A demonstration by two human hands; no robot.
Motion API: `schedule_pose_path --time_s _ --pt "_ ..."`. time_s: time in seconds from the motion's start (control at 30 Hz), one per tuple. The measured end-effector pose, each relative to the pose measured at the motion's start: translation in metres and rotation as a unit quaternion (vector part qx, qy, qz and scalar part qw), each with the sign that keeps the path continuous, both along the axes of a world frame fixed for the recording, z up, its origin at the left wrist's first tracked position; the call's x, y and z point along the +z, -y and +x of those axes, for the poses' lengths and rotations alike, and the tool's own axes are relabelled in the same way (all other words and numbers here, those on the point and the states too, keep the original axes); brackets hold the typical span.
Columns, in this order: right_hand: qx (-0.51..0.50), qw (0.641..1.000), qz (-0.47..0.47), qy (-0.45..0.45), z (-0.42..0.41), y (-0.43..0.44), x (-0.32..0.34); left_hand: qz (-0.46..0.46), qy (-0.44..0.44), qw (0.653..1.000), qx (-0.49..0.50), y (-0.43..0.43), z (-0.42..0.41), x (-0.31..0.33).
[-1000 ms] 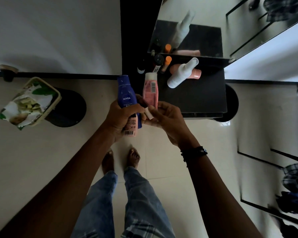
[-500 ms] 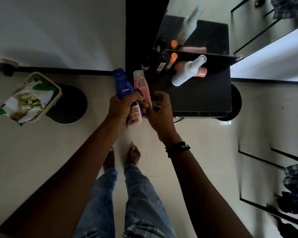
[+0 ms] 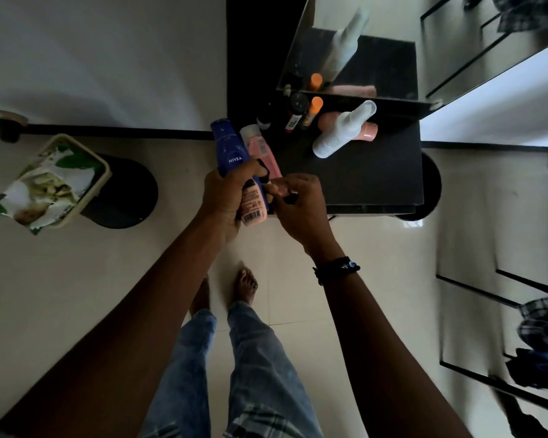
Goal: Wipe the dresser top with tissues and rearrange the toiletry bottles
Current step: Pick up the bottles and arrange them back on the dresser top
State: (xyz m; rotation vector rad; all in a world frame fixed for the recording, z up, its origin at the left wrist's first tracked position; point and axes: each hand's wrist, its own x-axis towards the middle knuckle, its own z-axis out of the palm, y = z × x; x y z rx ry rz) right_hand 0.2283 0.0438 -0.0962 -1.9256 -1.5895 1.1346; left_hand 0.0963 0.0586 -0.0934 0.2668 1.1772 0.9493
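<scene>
Clearance of the near left corner, seemingly: tall dark-blue plastic lotion bottle (image 3: 230, 147) and peach-coloured soft tube with a barcode (image 3: 253, 207) clamped side by side in the left hand (image 3: 223, 197), fingers wrapped round both, blue cap pointing away, held just off the near left edge of the glossy black dresser surface (image 3: 361, 181) rather than set on it. Probably bundled so to bare the top for wiping and to carry several at once. Right hand (image 3: 301, 207) with fingers curled, pinching the lower end of a pink plastic bottle with a white cap (image 3: 258, 142), laid against the blue one, likely for feeding into the same grip; share of the left fingers in that hold not clear. Standing in a huddle at the back left of the surface, close to the frameless mirror (image 3: 380, 58): small orange-capped bottle (image 3: 312, 110), dark bottle with a round black cap (image 3: 298, 105), small dark bottle with a pale collar (image 3: 264, 121). Further right, white plastic spray bottle (image 3: 342, 131), upright as far as judged through the wide lens, in front of a pink tube lying flat (image 3: 369, 131). Every visible cap on; walls opaque, so fill levels not to be read. No tissue in sight. On the floor well to the left, beige square waste bin (image 3: 106, 174) holding a crumpled green-and-white printed wrapper (image 3: 41, 188), bulging over the rim.
</scene>
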Motion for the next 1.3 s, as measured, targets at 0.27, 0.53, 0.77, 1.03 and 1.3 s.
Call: schedule_pose_path --time_s 0.27,0.53,0.77,1.03,1.3 --pt "-0.136 0.989 0.053 -0.022 0.01 0.003 0.001 0.024 -0.064 0.997 -0.019 -0.004 0.0 0.004" --pt "-0.225 0.852 -0.112 -0.46 0.003 0.003 0.008 0.026 -0.087 0.996 -0.021 -0.004 0.0 0.006" --pt "-0.186 0.885 -0.107 -0.412 0.007 0.005 0.009 0.027 -0.056 0.998 0.005 -0.006 -0.008 0.004" --pt "-0.081 0.977 0.176 0.091 -0.002 -0.019 0.019 0.026 -0.017 0.999 0.026 0.003 -0.007 0.013" --pt "-0.049 0.977 0.163 0.125 -0.008 -0.061 0.013 0.053 -0.035 0.998 0.015 0.004 -0.007 0.018"
